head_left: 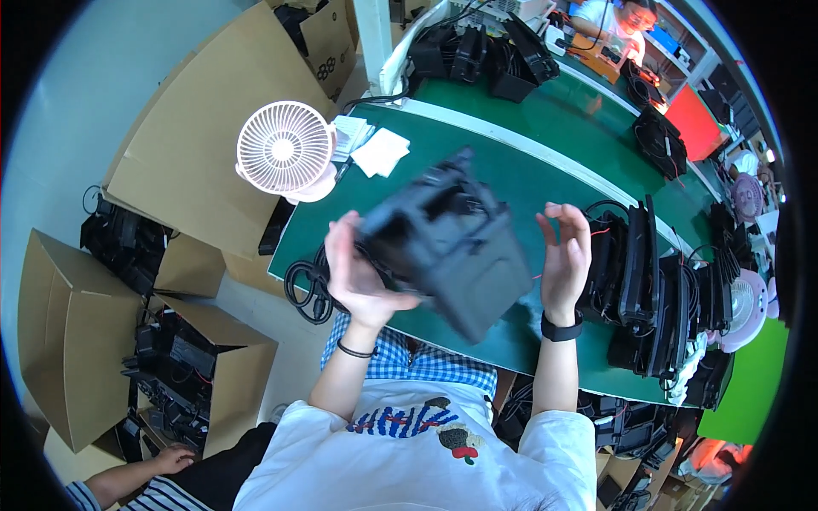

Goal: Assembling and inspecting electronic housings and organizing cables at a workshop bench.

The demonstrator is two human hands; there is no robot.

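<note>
Both hands around a motion-blurred black part.

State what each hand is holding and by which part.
The left hand grips the blurred dark grey box-shaped unit at its left side, from below. The right hand is open beside the unit's right edge; contact cannot be told.

Single head-worn fisheye, steeply downward, close above green workbench

A big dark grey boxy part is up in the air over the green bench. It is tilted and blurry. Black bits stick out on top. Thin wires hang by its side.
</note>
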